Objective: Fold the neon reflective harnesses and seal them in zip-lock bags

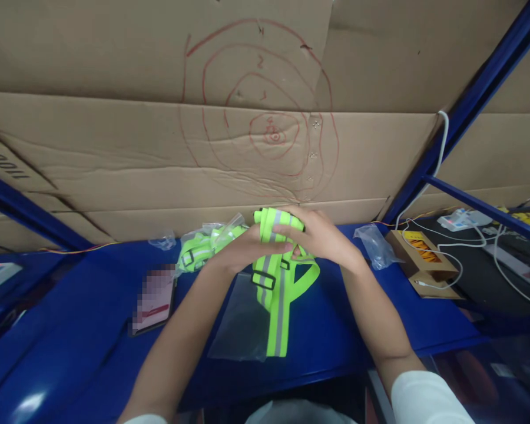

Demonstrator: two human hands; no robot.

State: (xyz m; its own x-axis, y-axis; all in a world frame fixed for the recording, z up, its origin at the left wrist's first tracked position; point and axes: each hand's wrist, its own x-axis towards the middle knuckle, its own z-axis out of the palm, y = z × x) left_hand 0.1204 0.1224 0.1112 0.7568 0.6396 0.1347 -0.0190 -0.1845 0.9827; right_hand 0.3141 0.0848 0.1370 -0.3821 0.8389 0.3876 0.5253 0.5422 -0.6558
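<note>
A bundle of neon yellow-green reflective strap (pixel 276 306) with a grey stripe and black plastic buckles is held up over the blue table. My left hand (pixel 247 247) grips the bundle from the left, its fingers partly behind the folds. From the right, my right hand (pixel 315 234) wraps its fingers over the folded top. One strap end hangs straight down, and a loop sticks out to the right. Beneath the straps a clear plastic bag (pixel 238 324) lies flat. More reflective straps in clear plastic (pixel 198 250) lie just left of my left hand.
A phone (pixel 154 300) lies on the blue table (pixel 83 306) at left. To the right are a crumpled plastic bag (pixel 377 244), an open cardboard box (pixel 424 259), white cables and a power strip (pixel 463 219). Behind stands a cardboard wall (pixel 115 147) with red circles, between blue metal posts.
</note>
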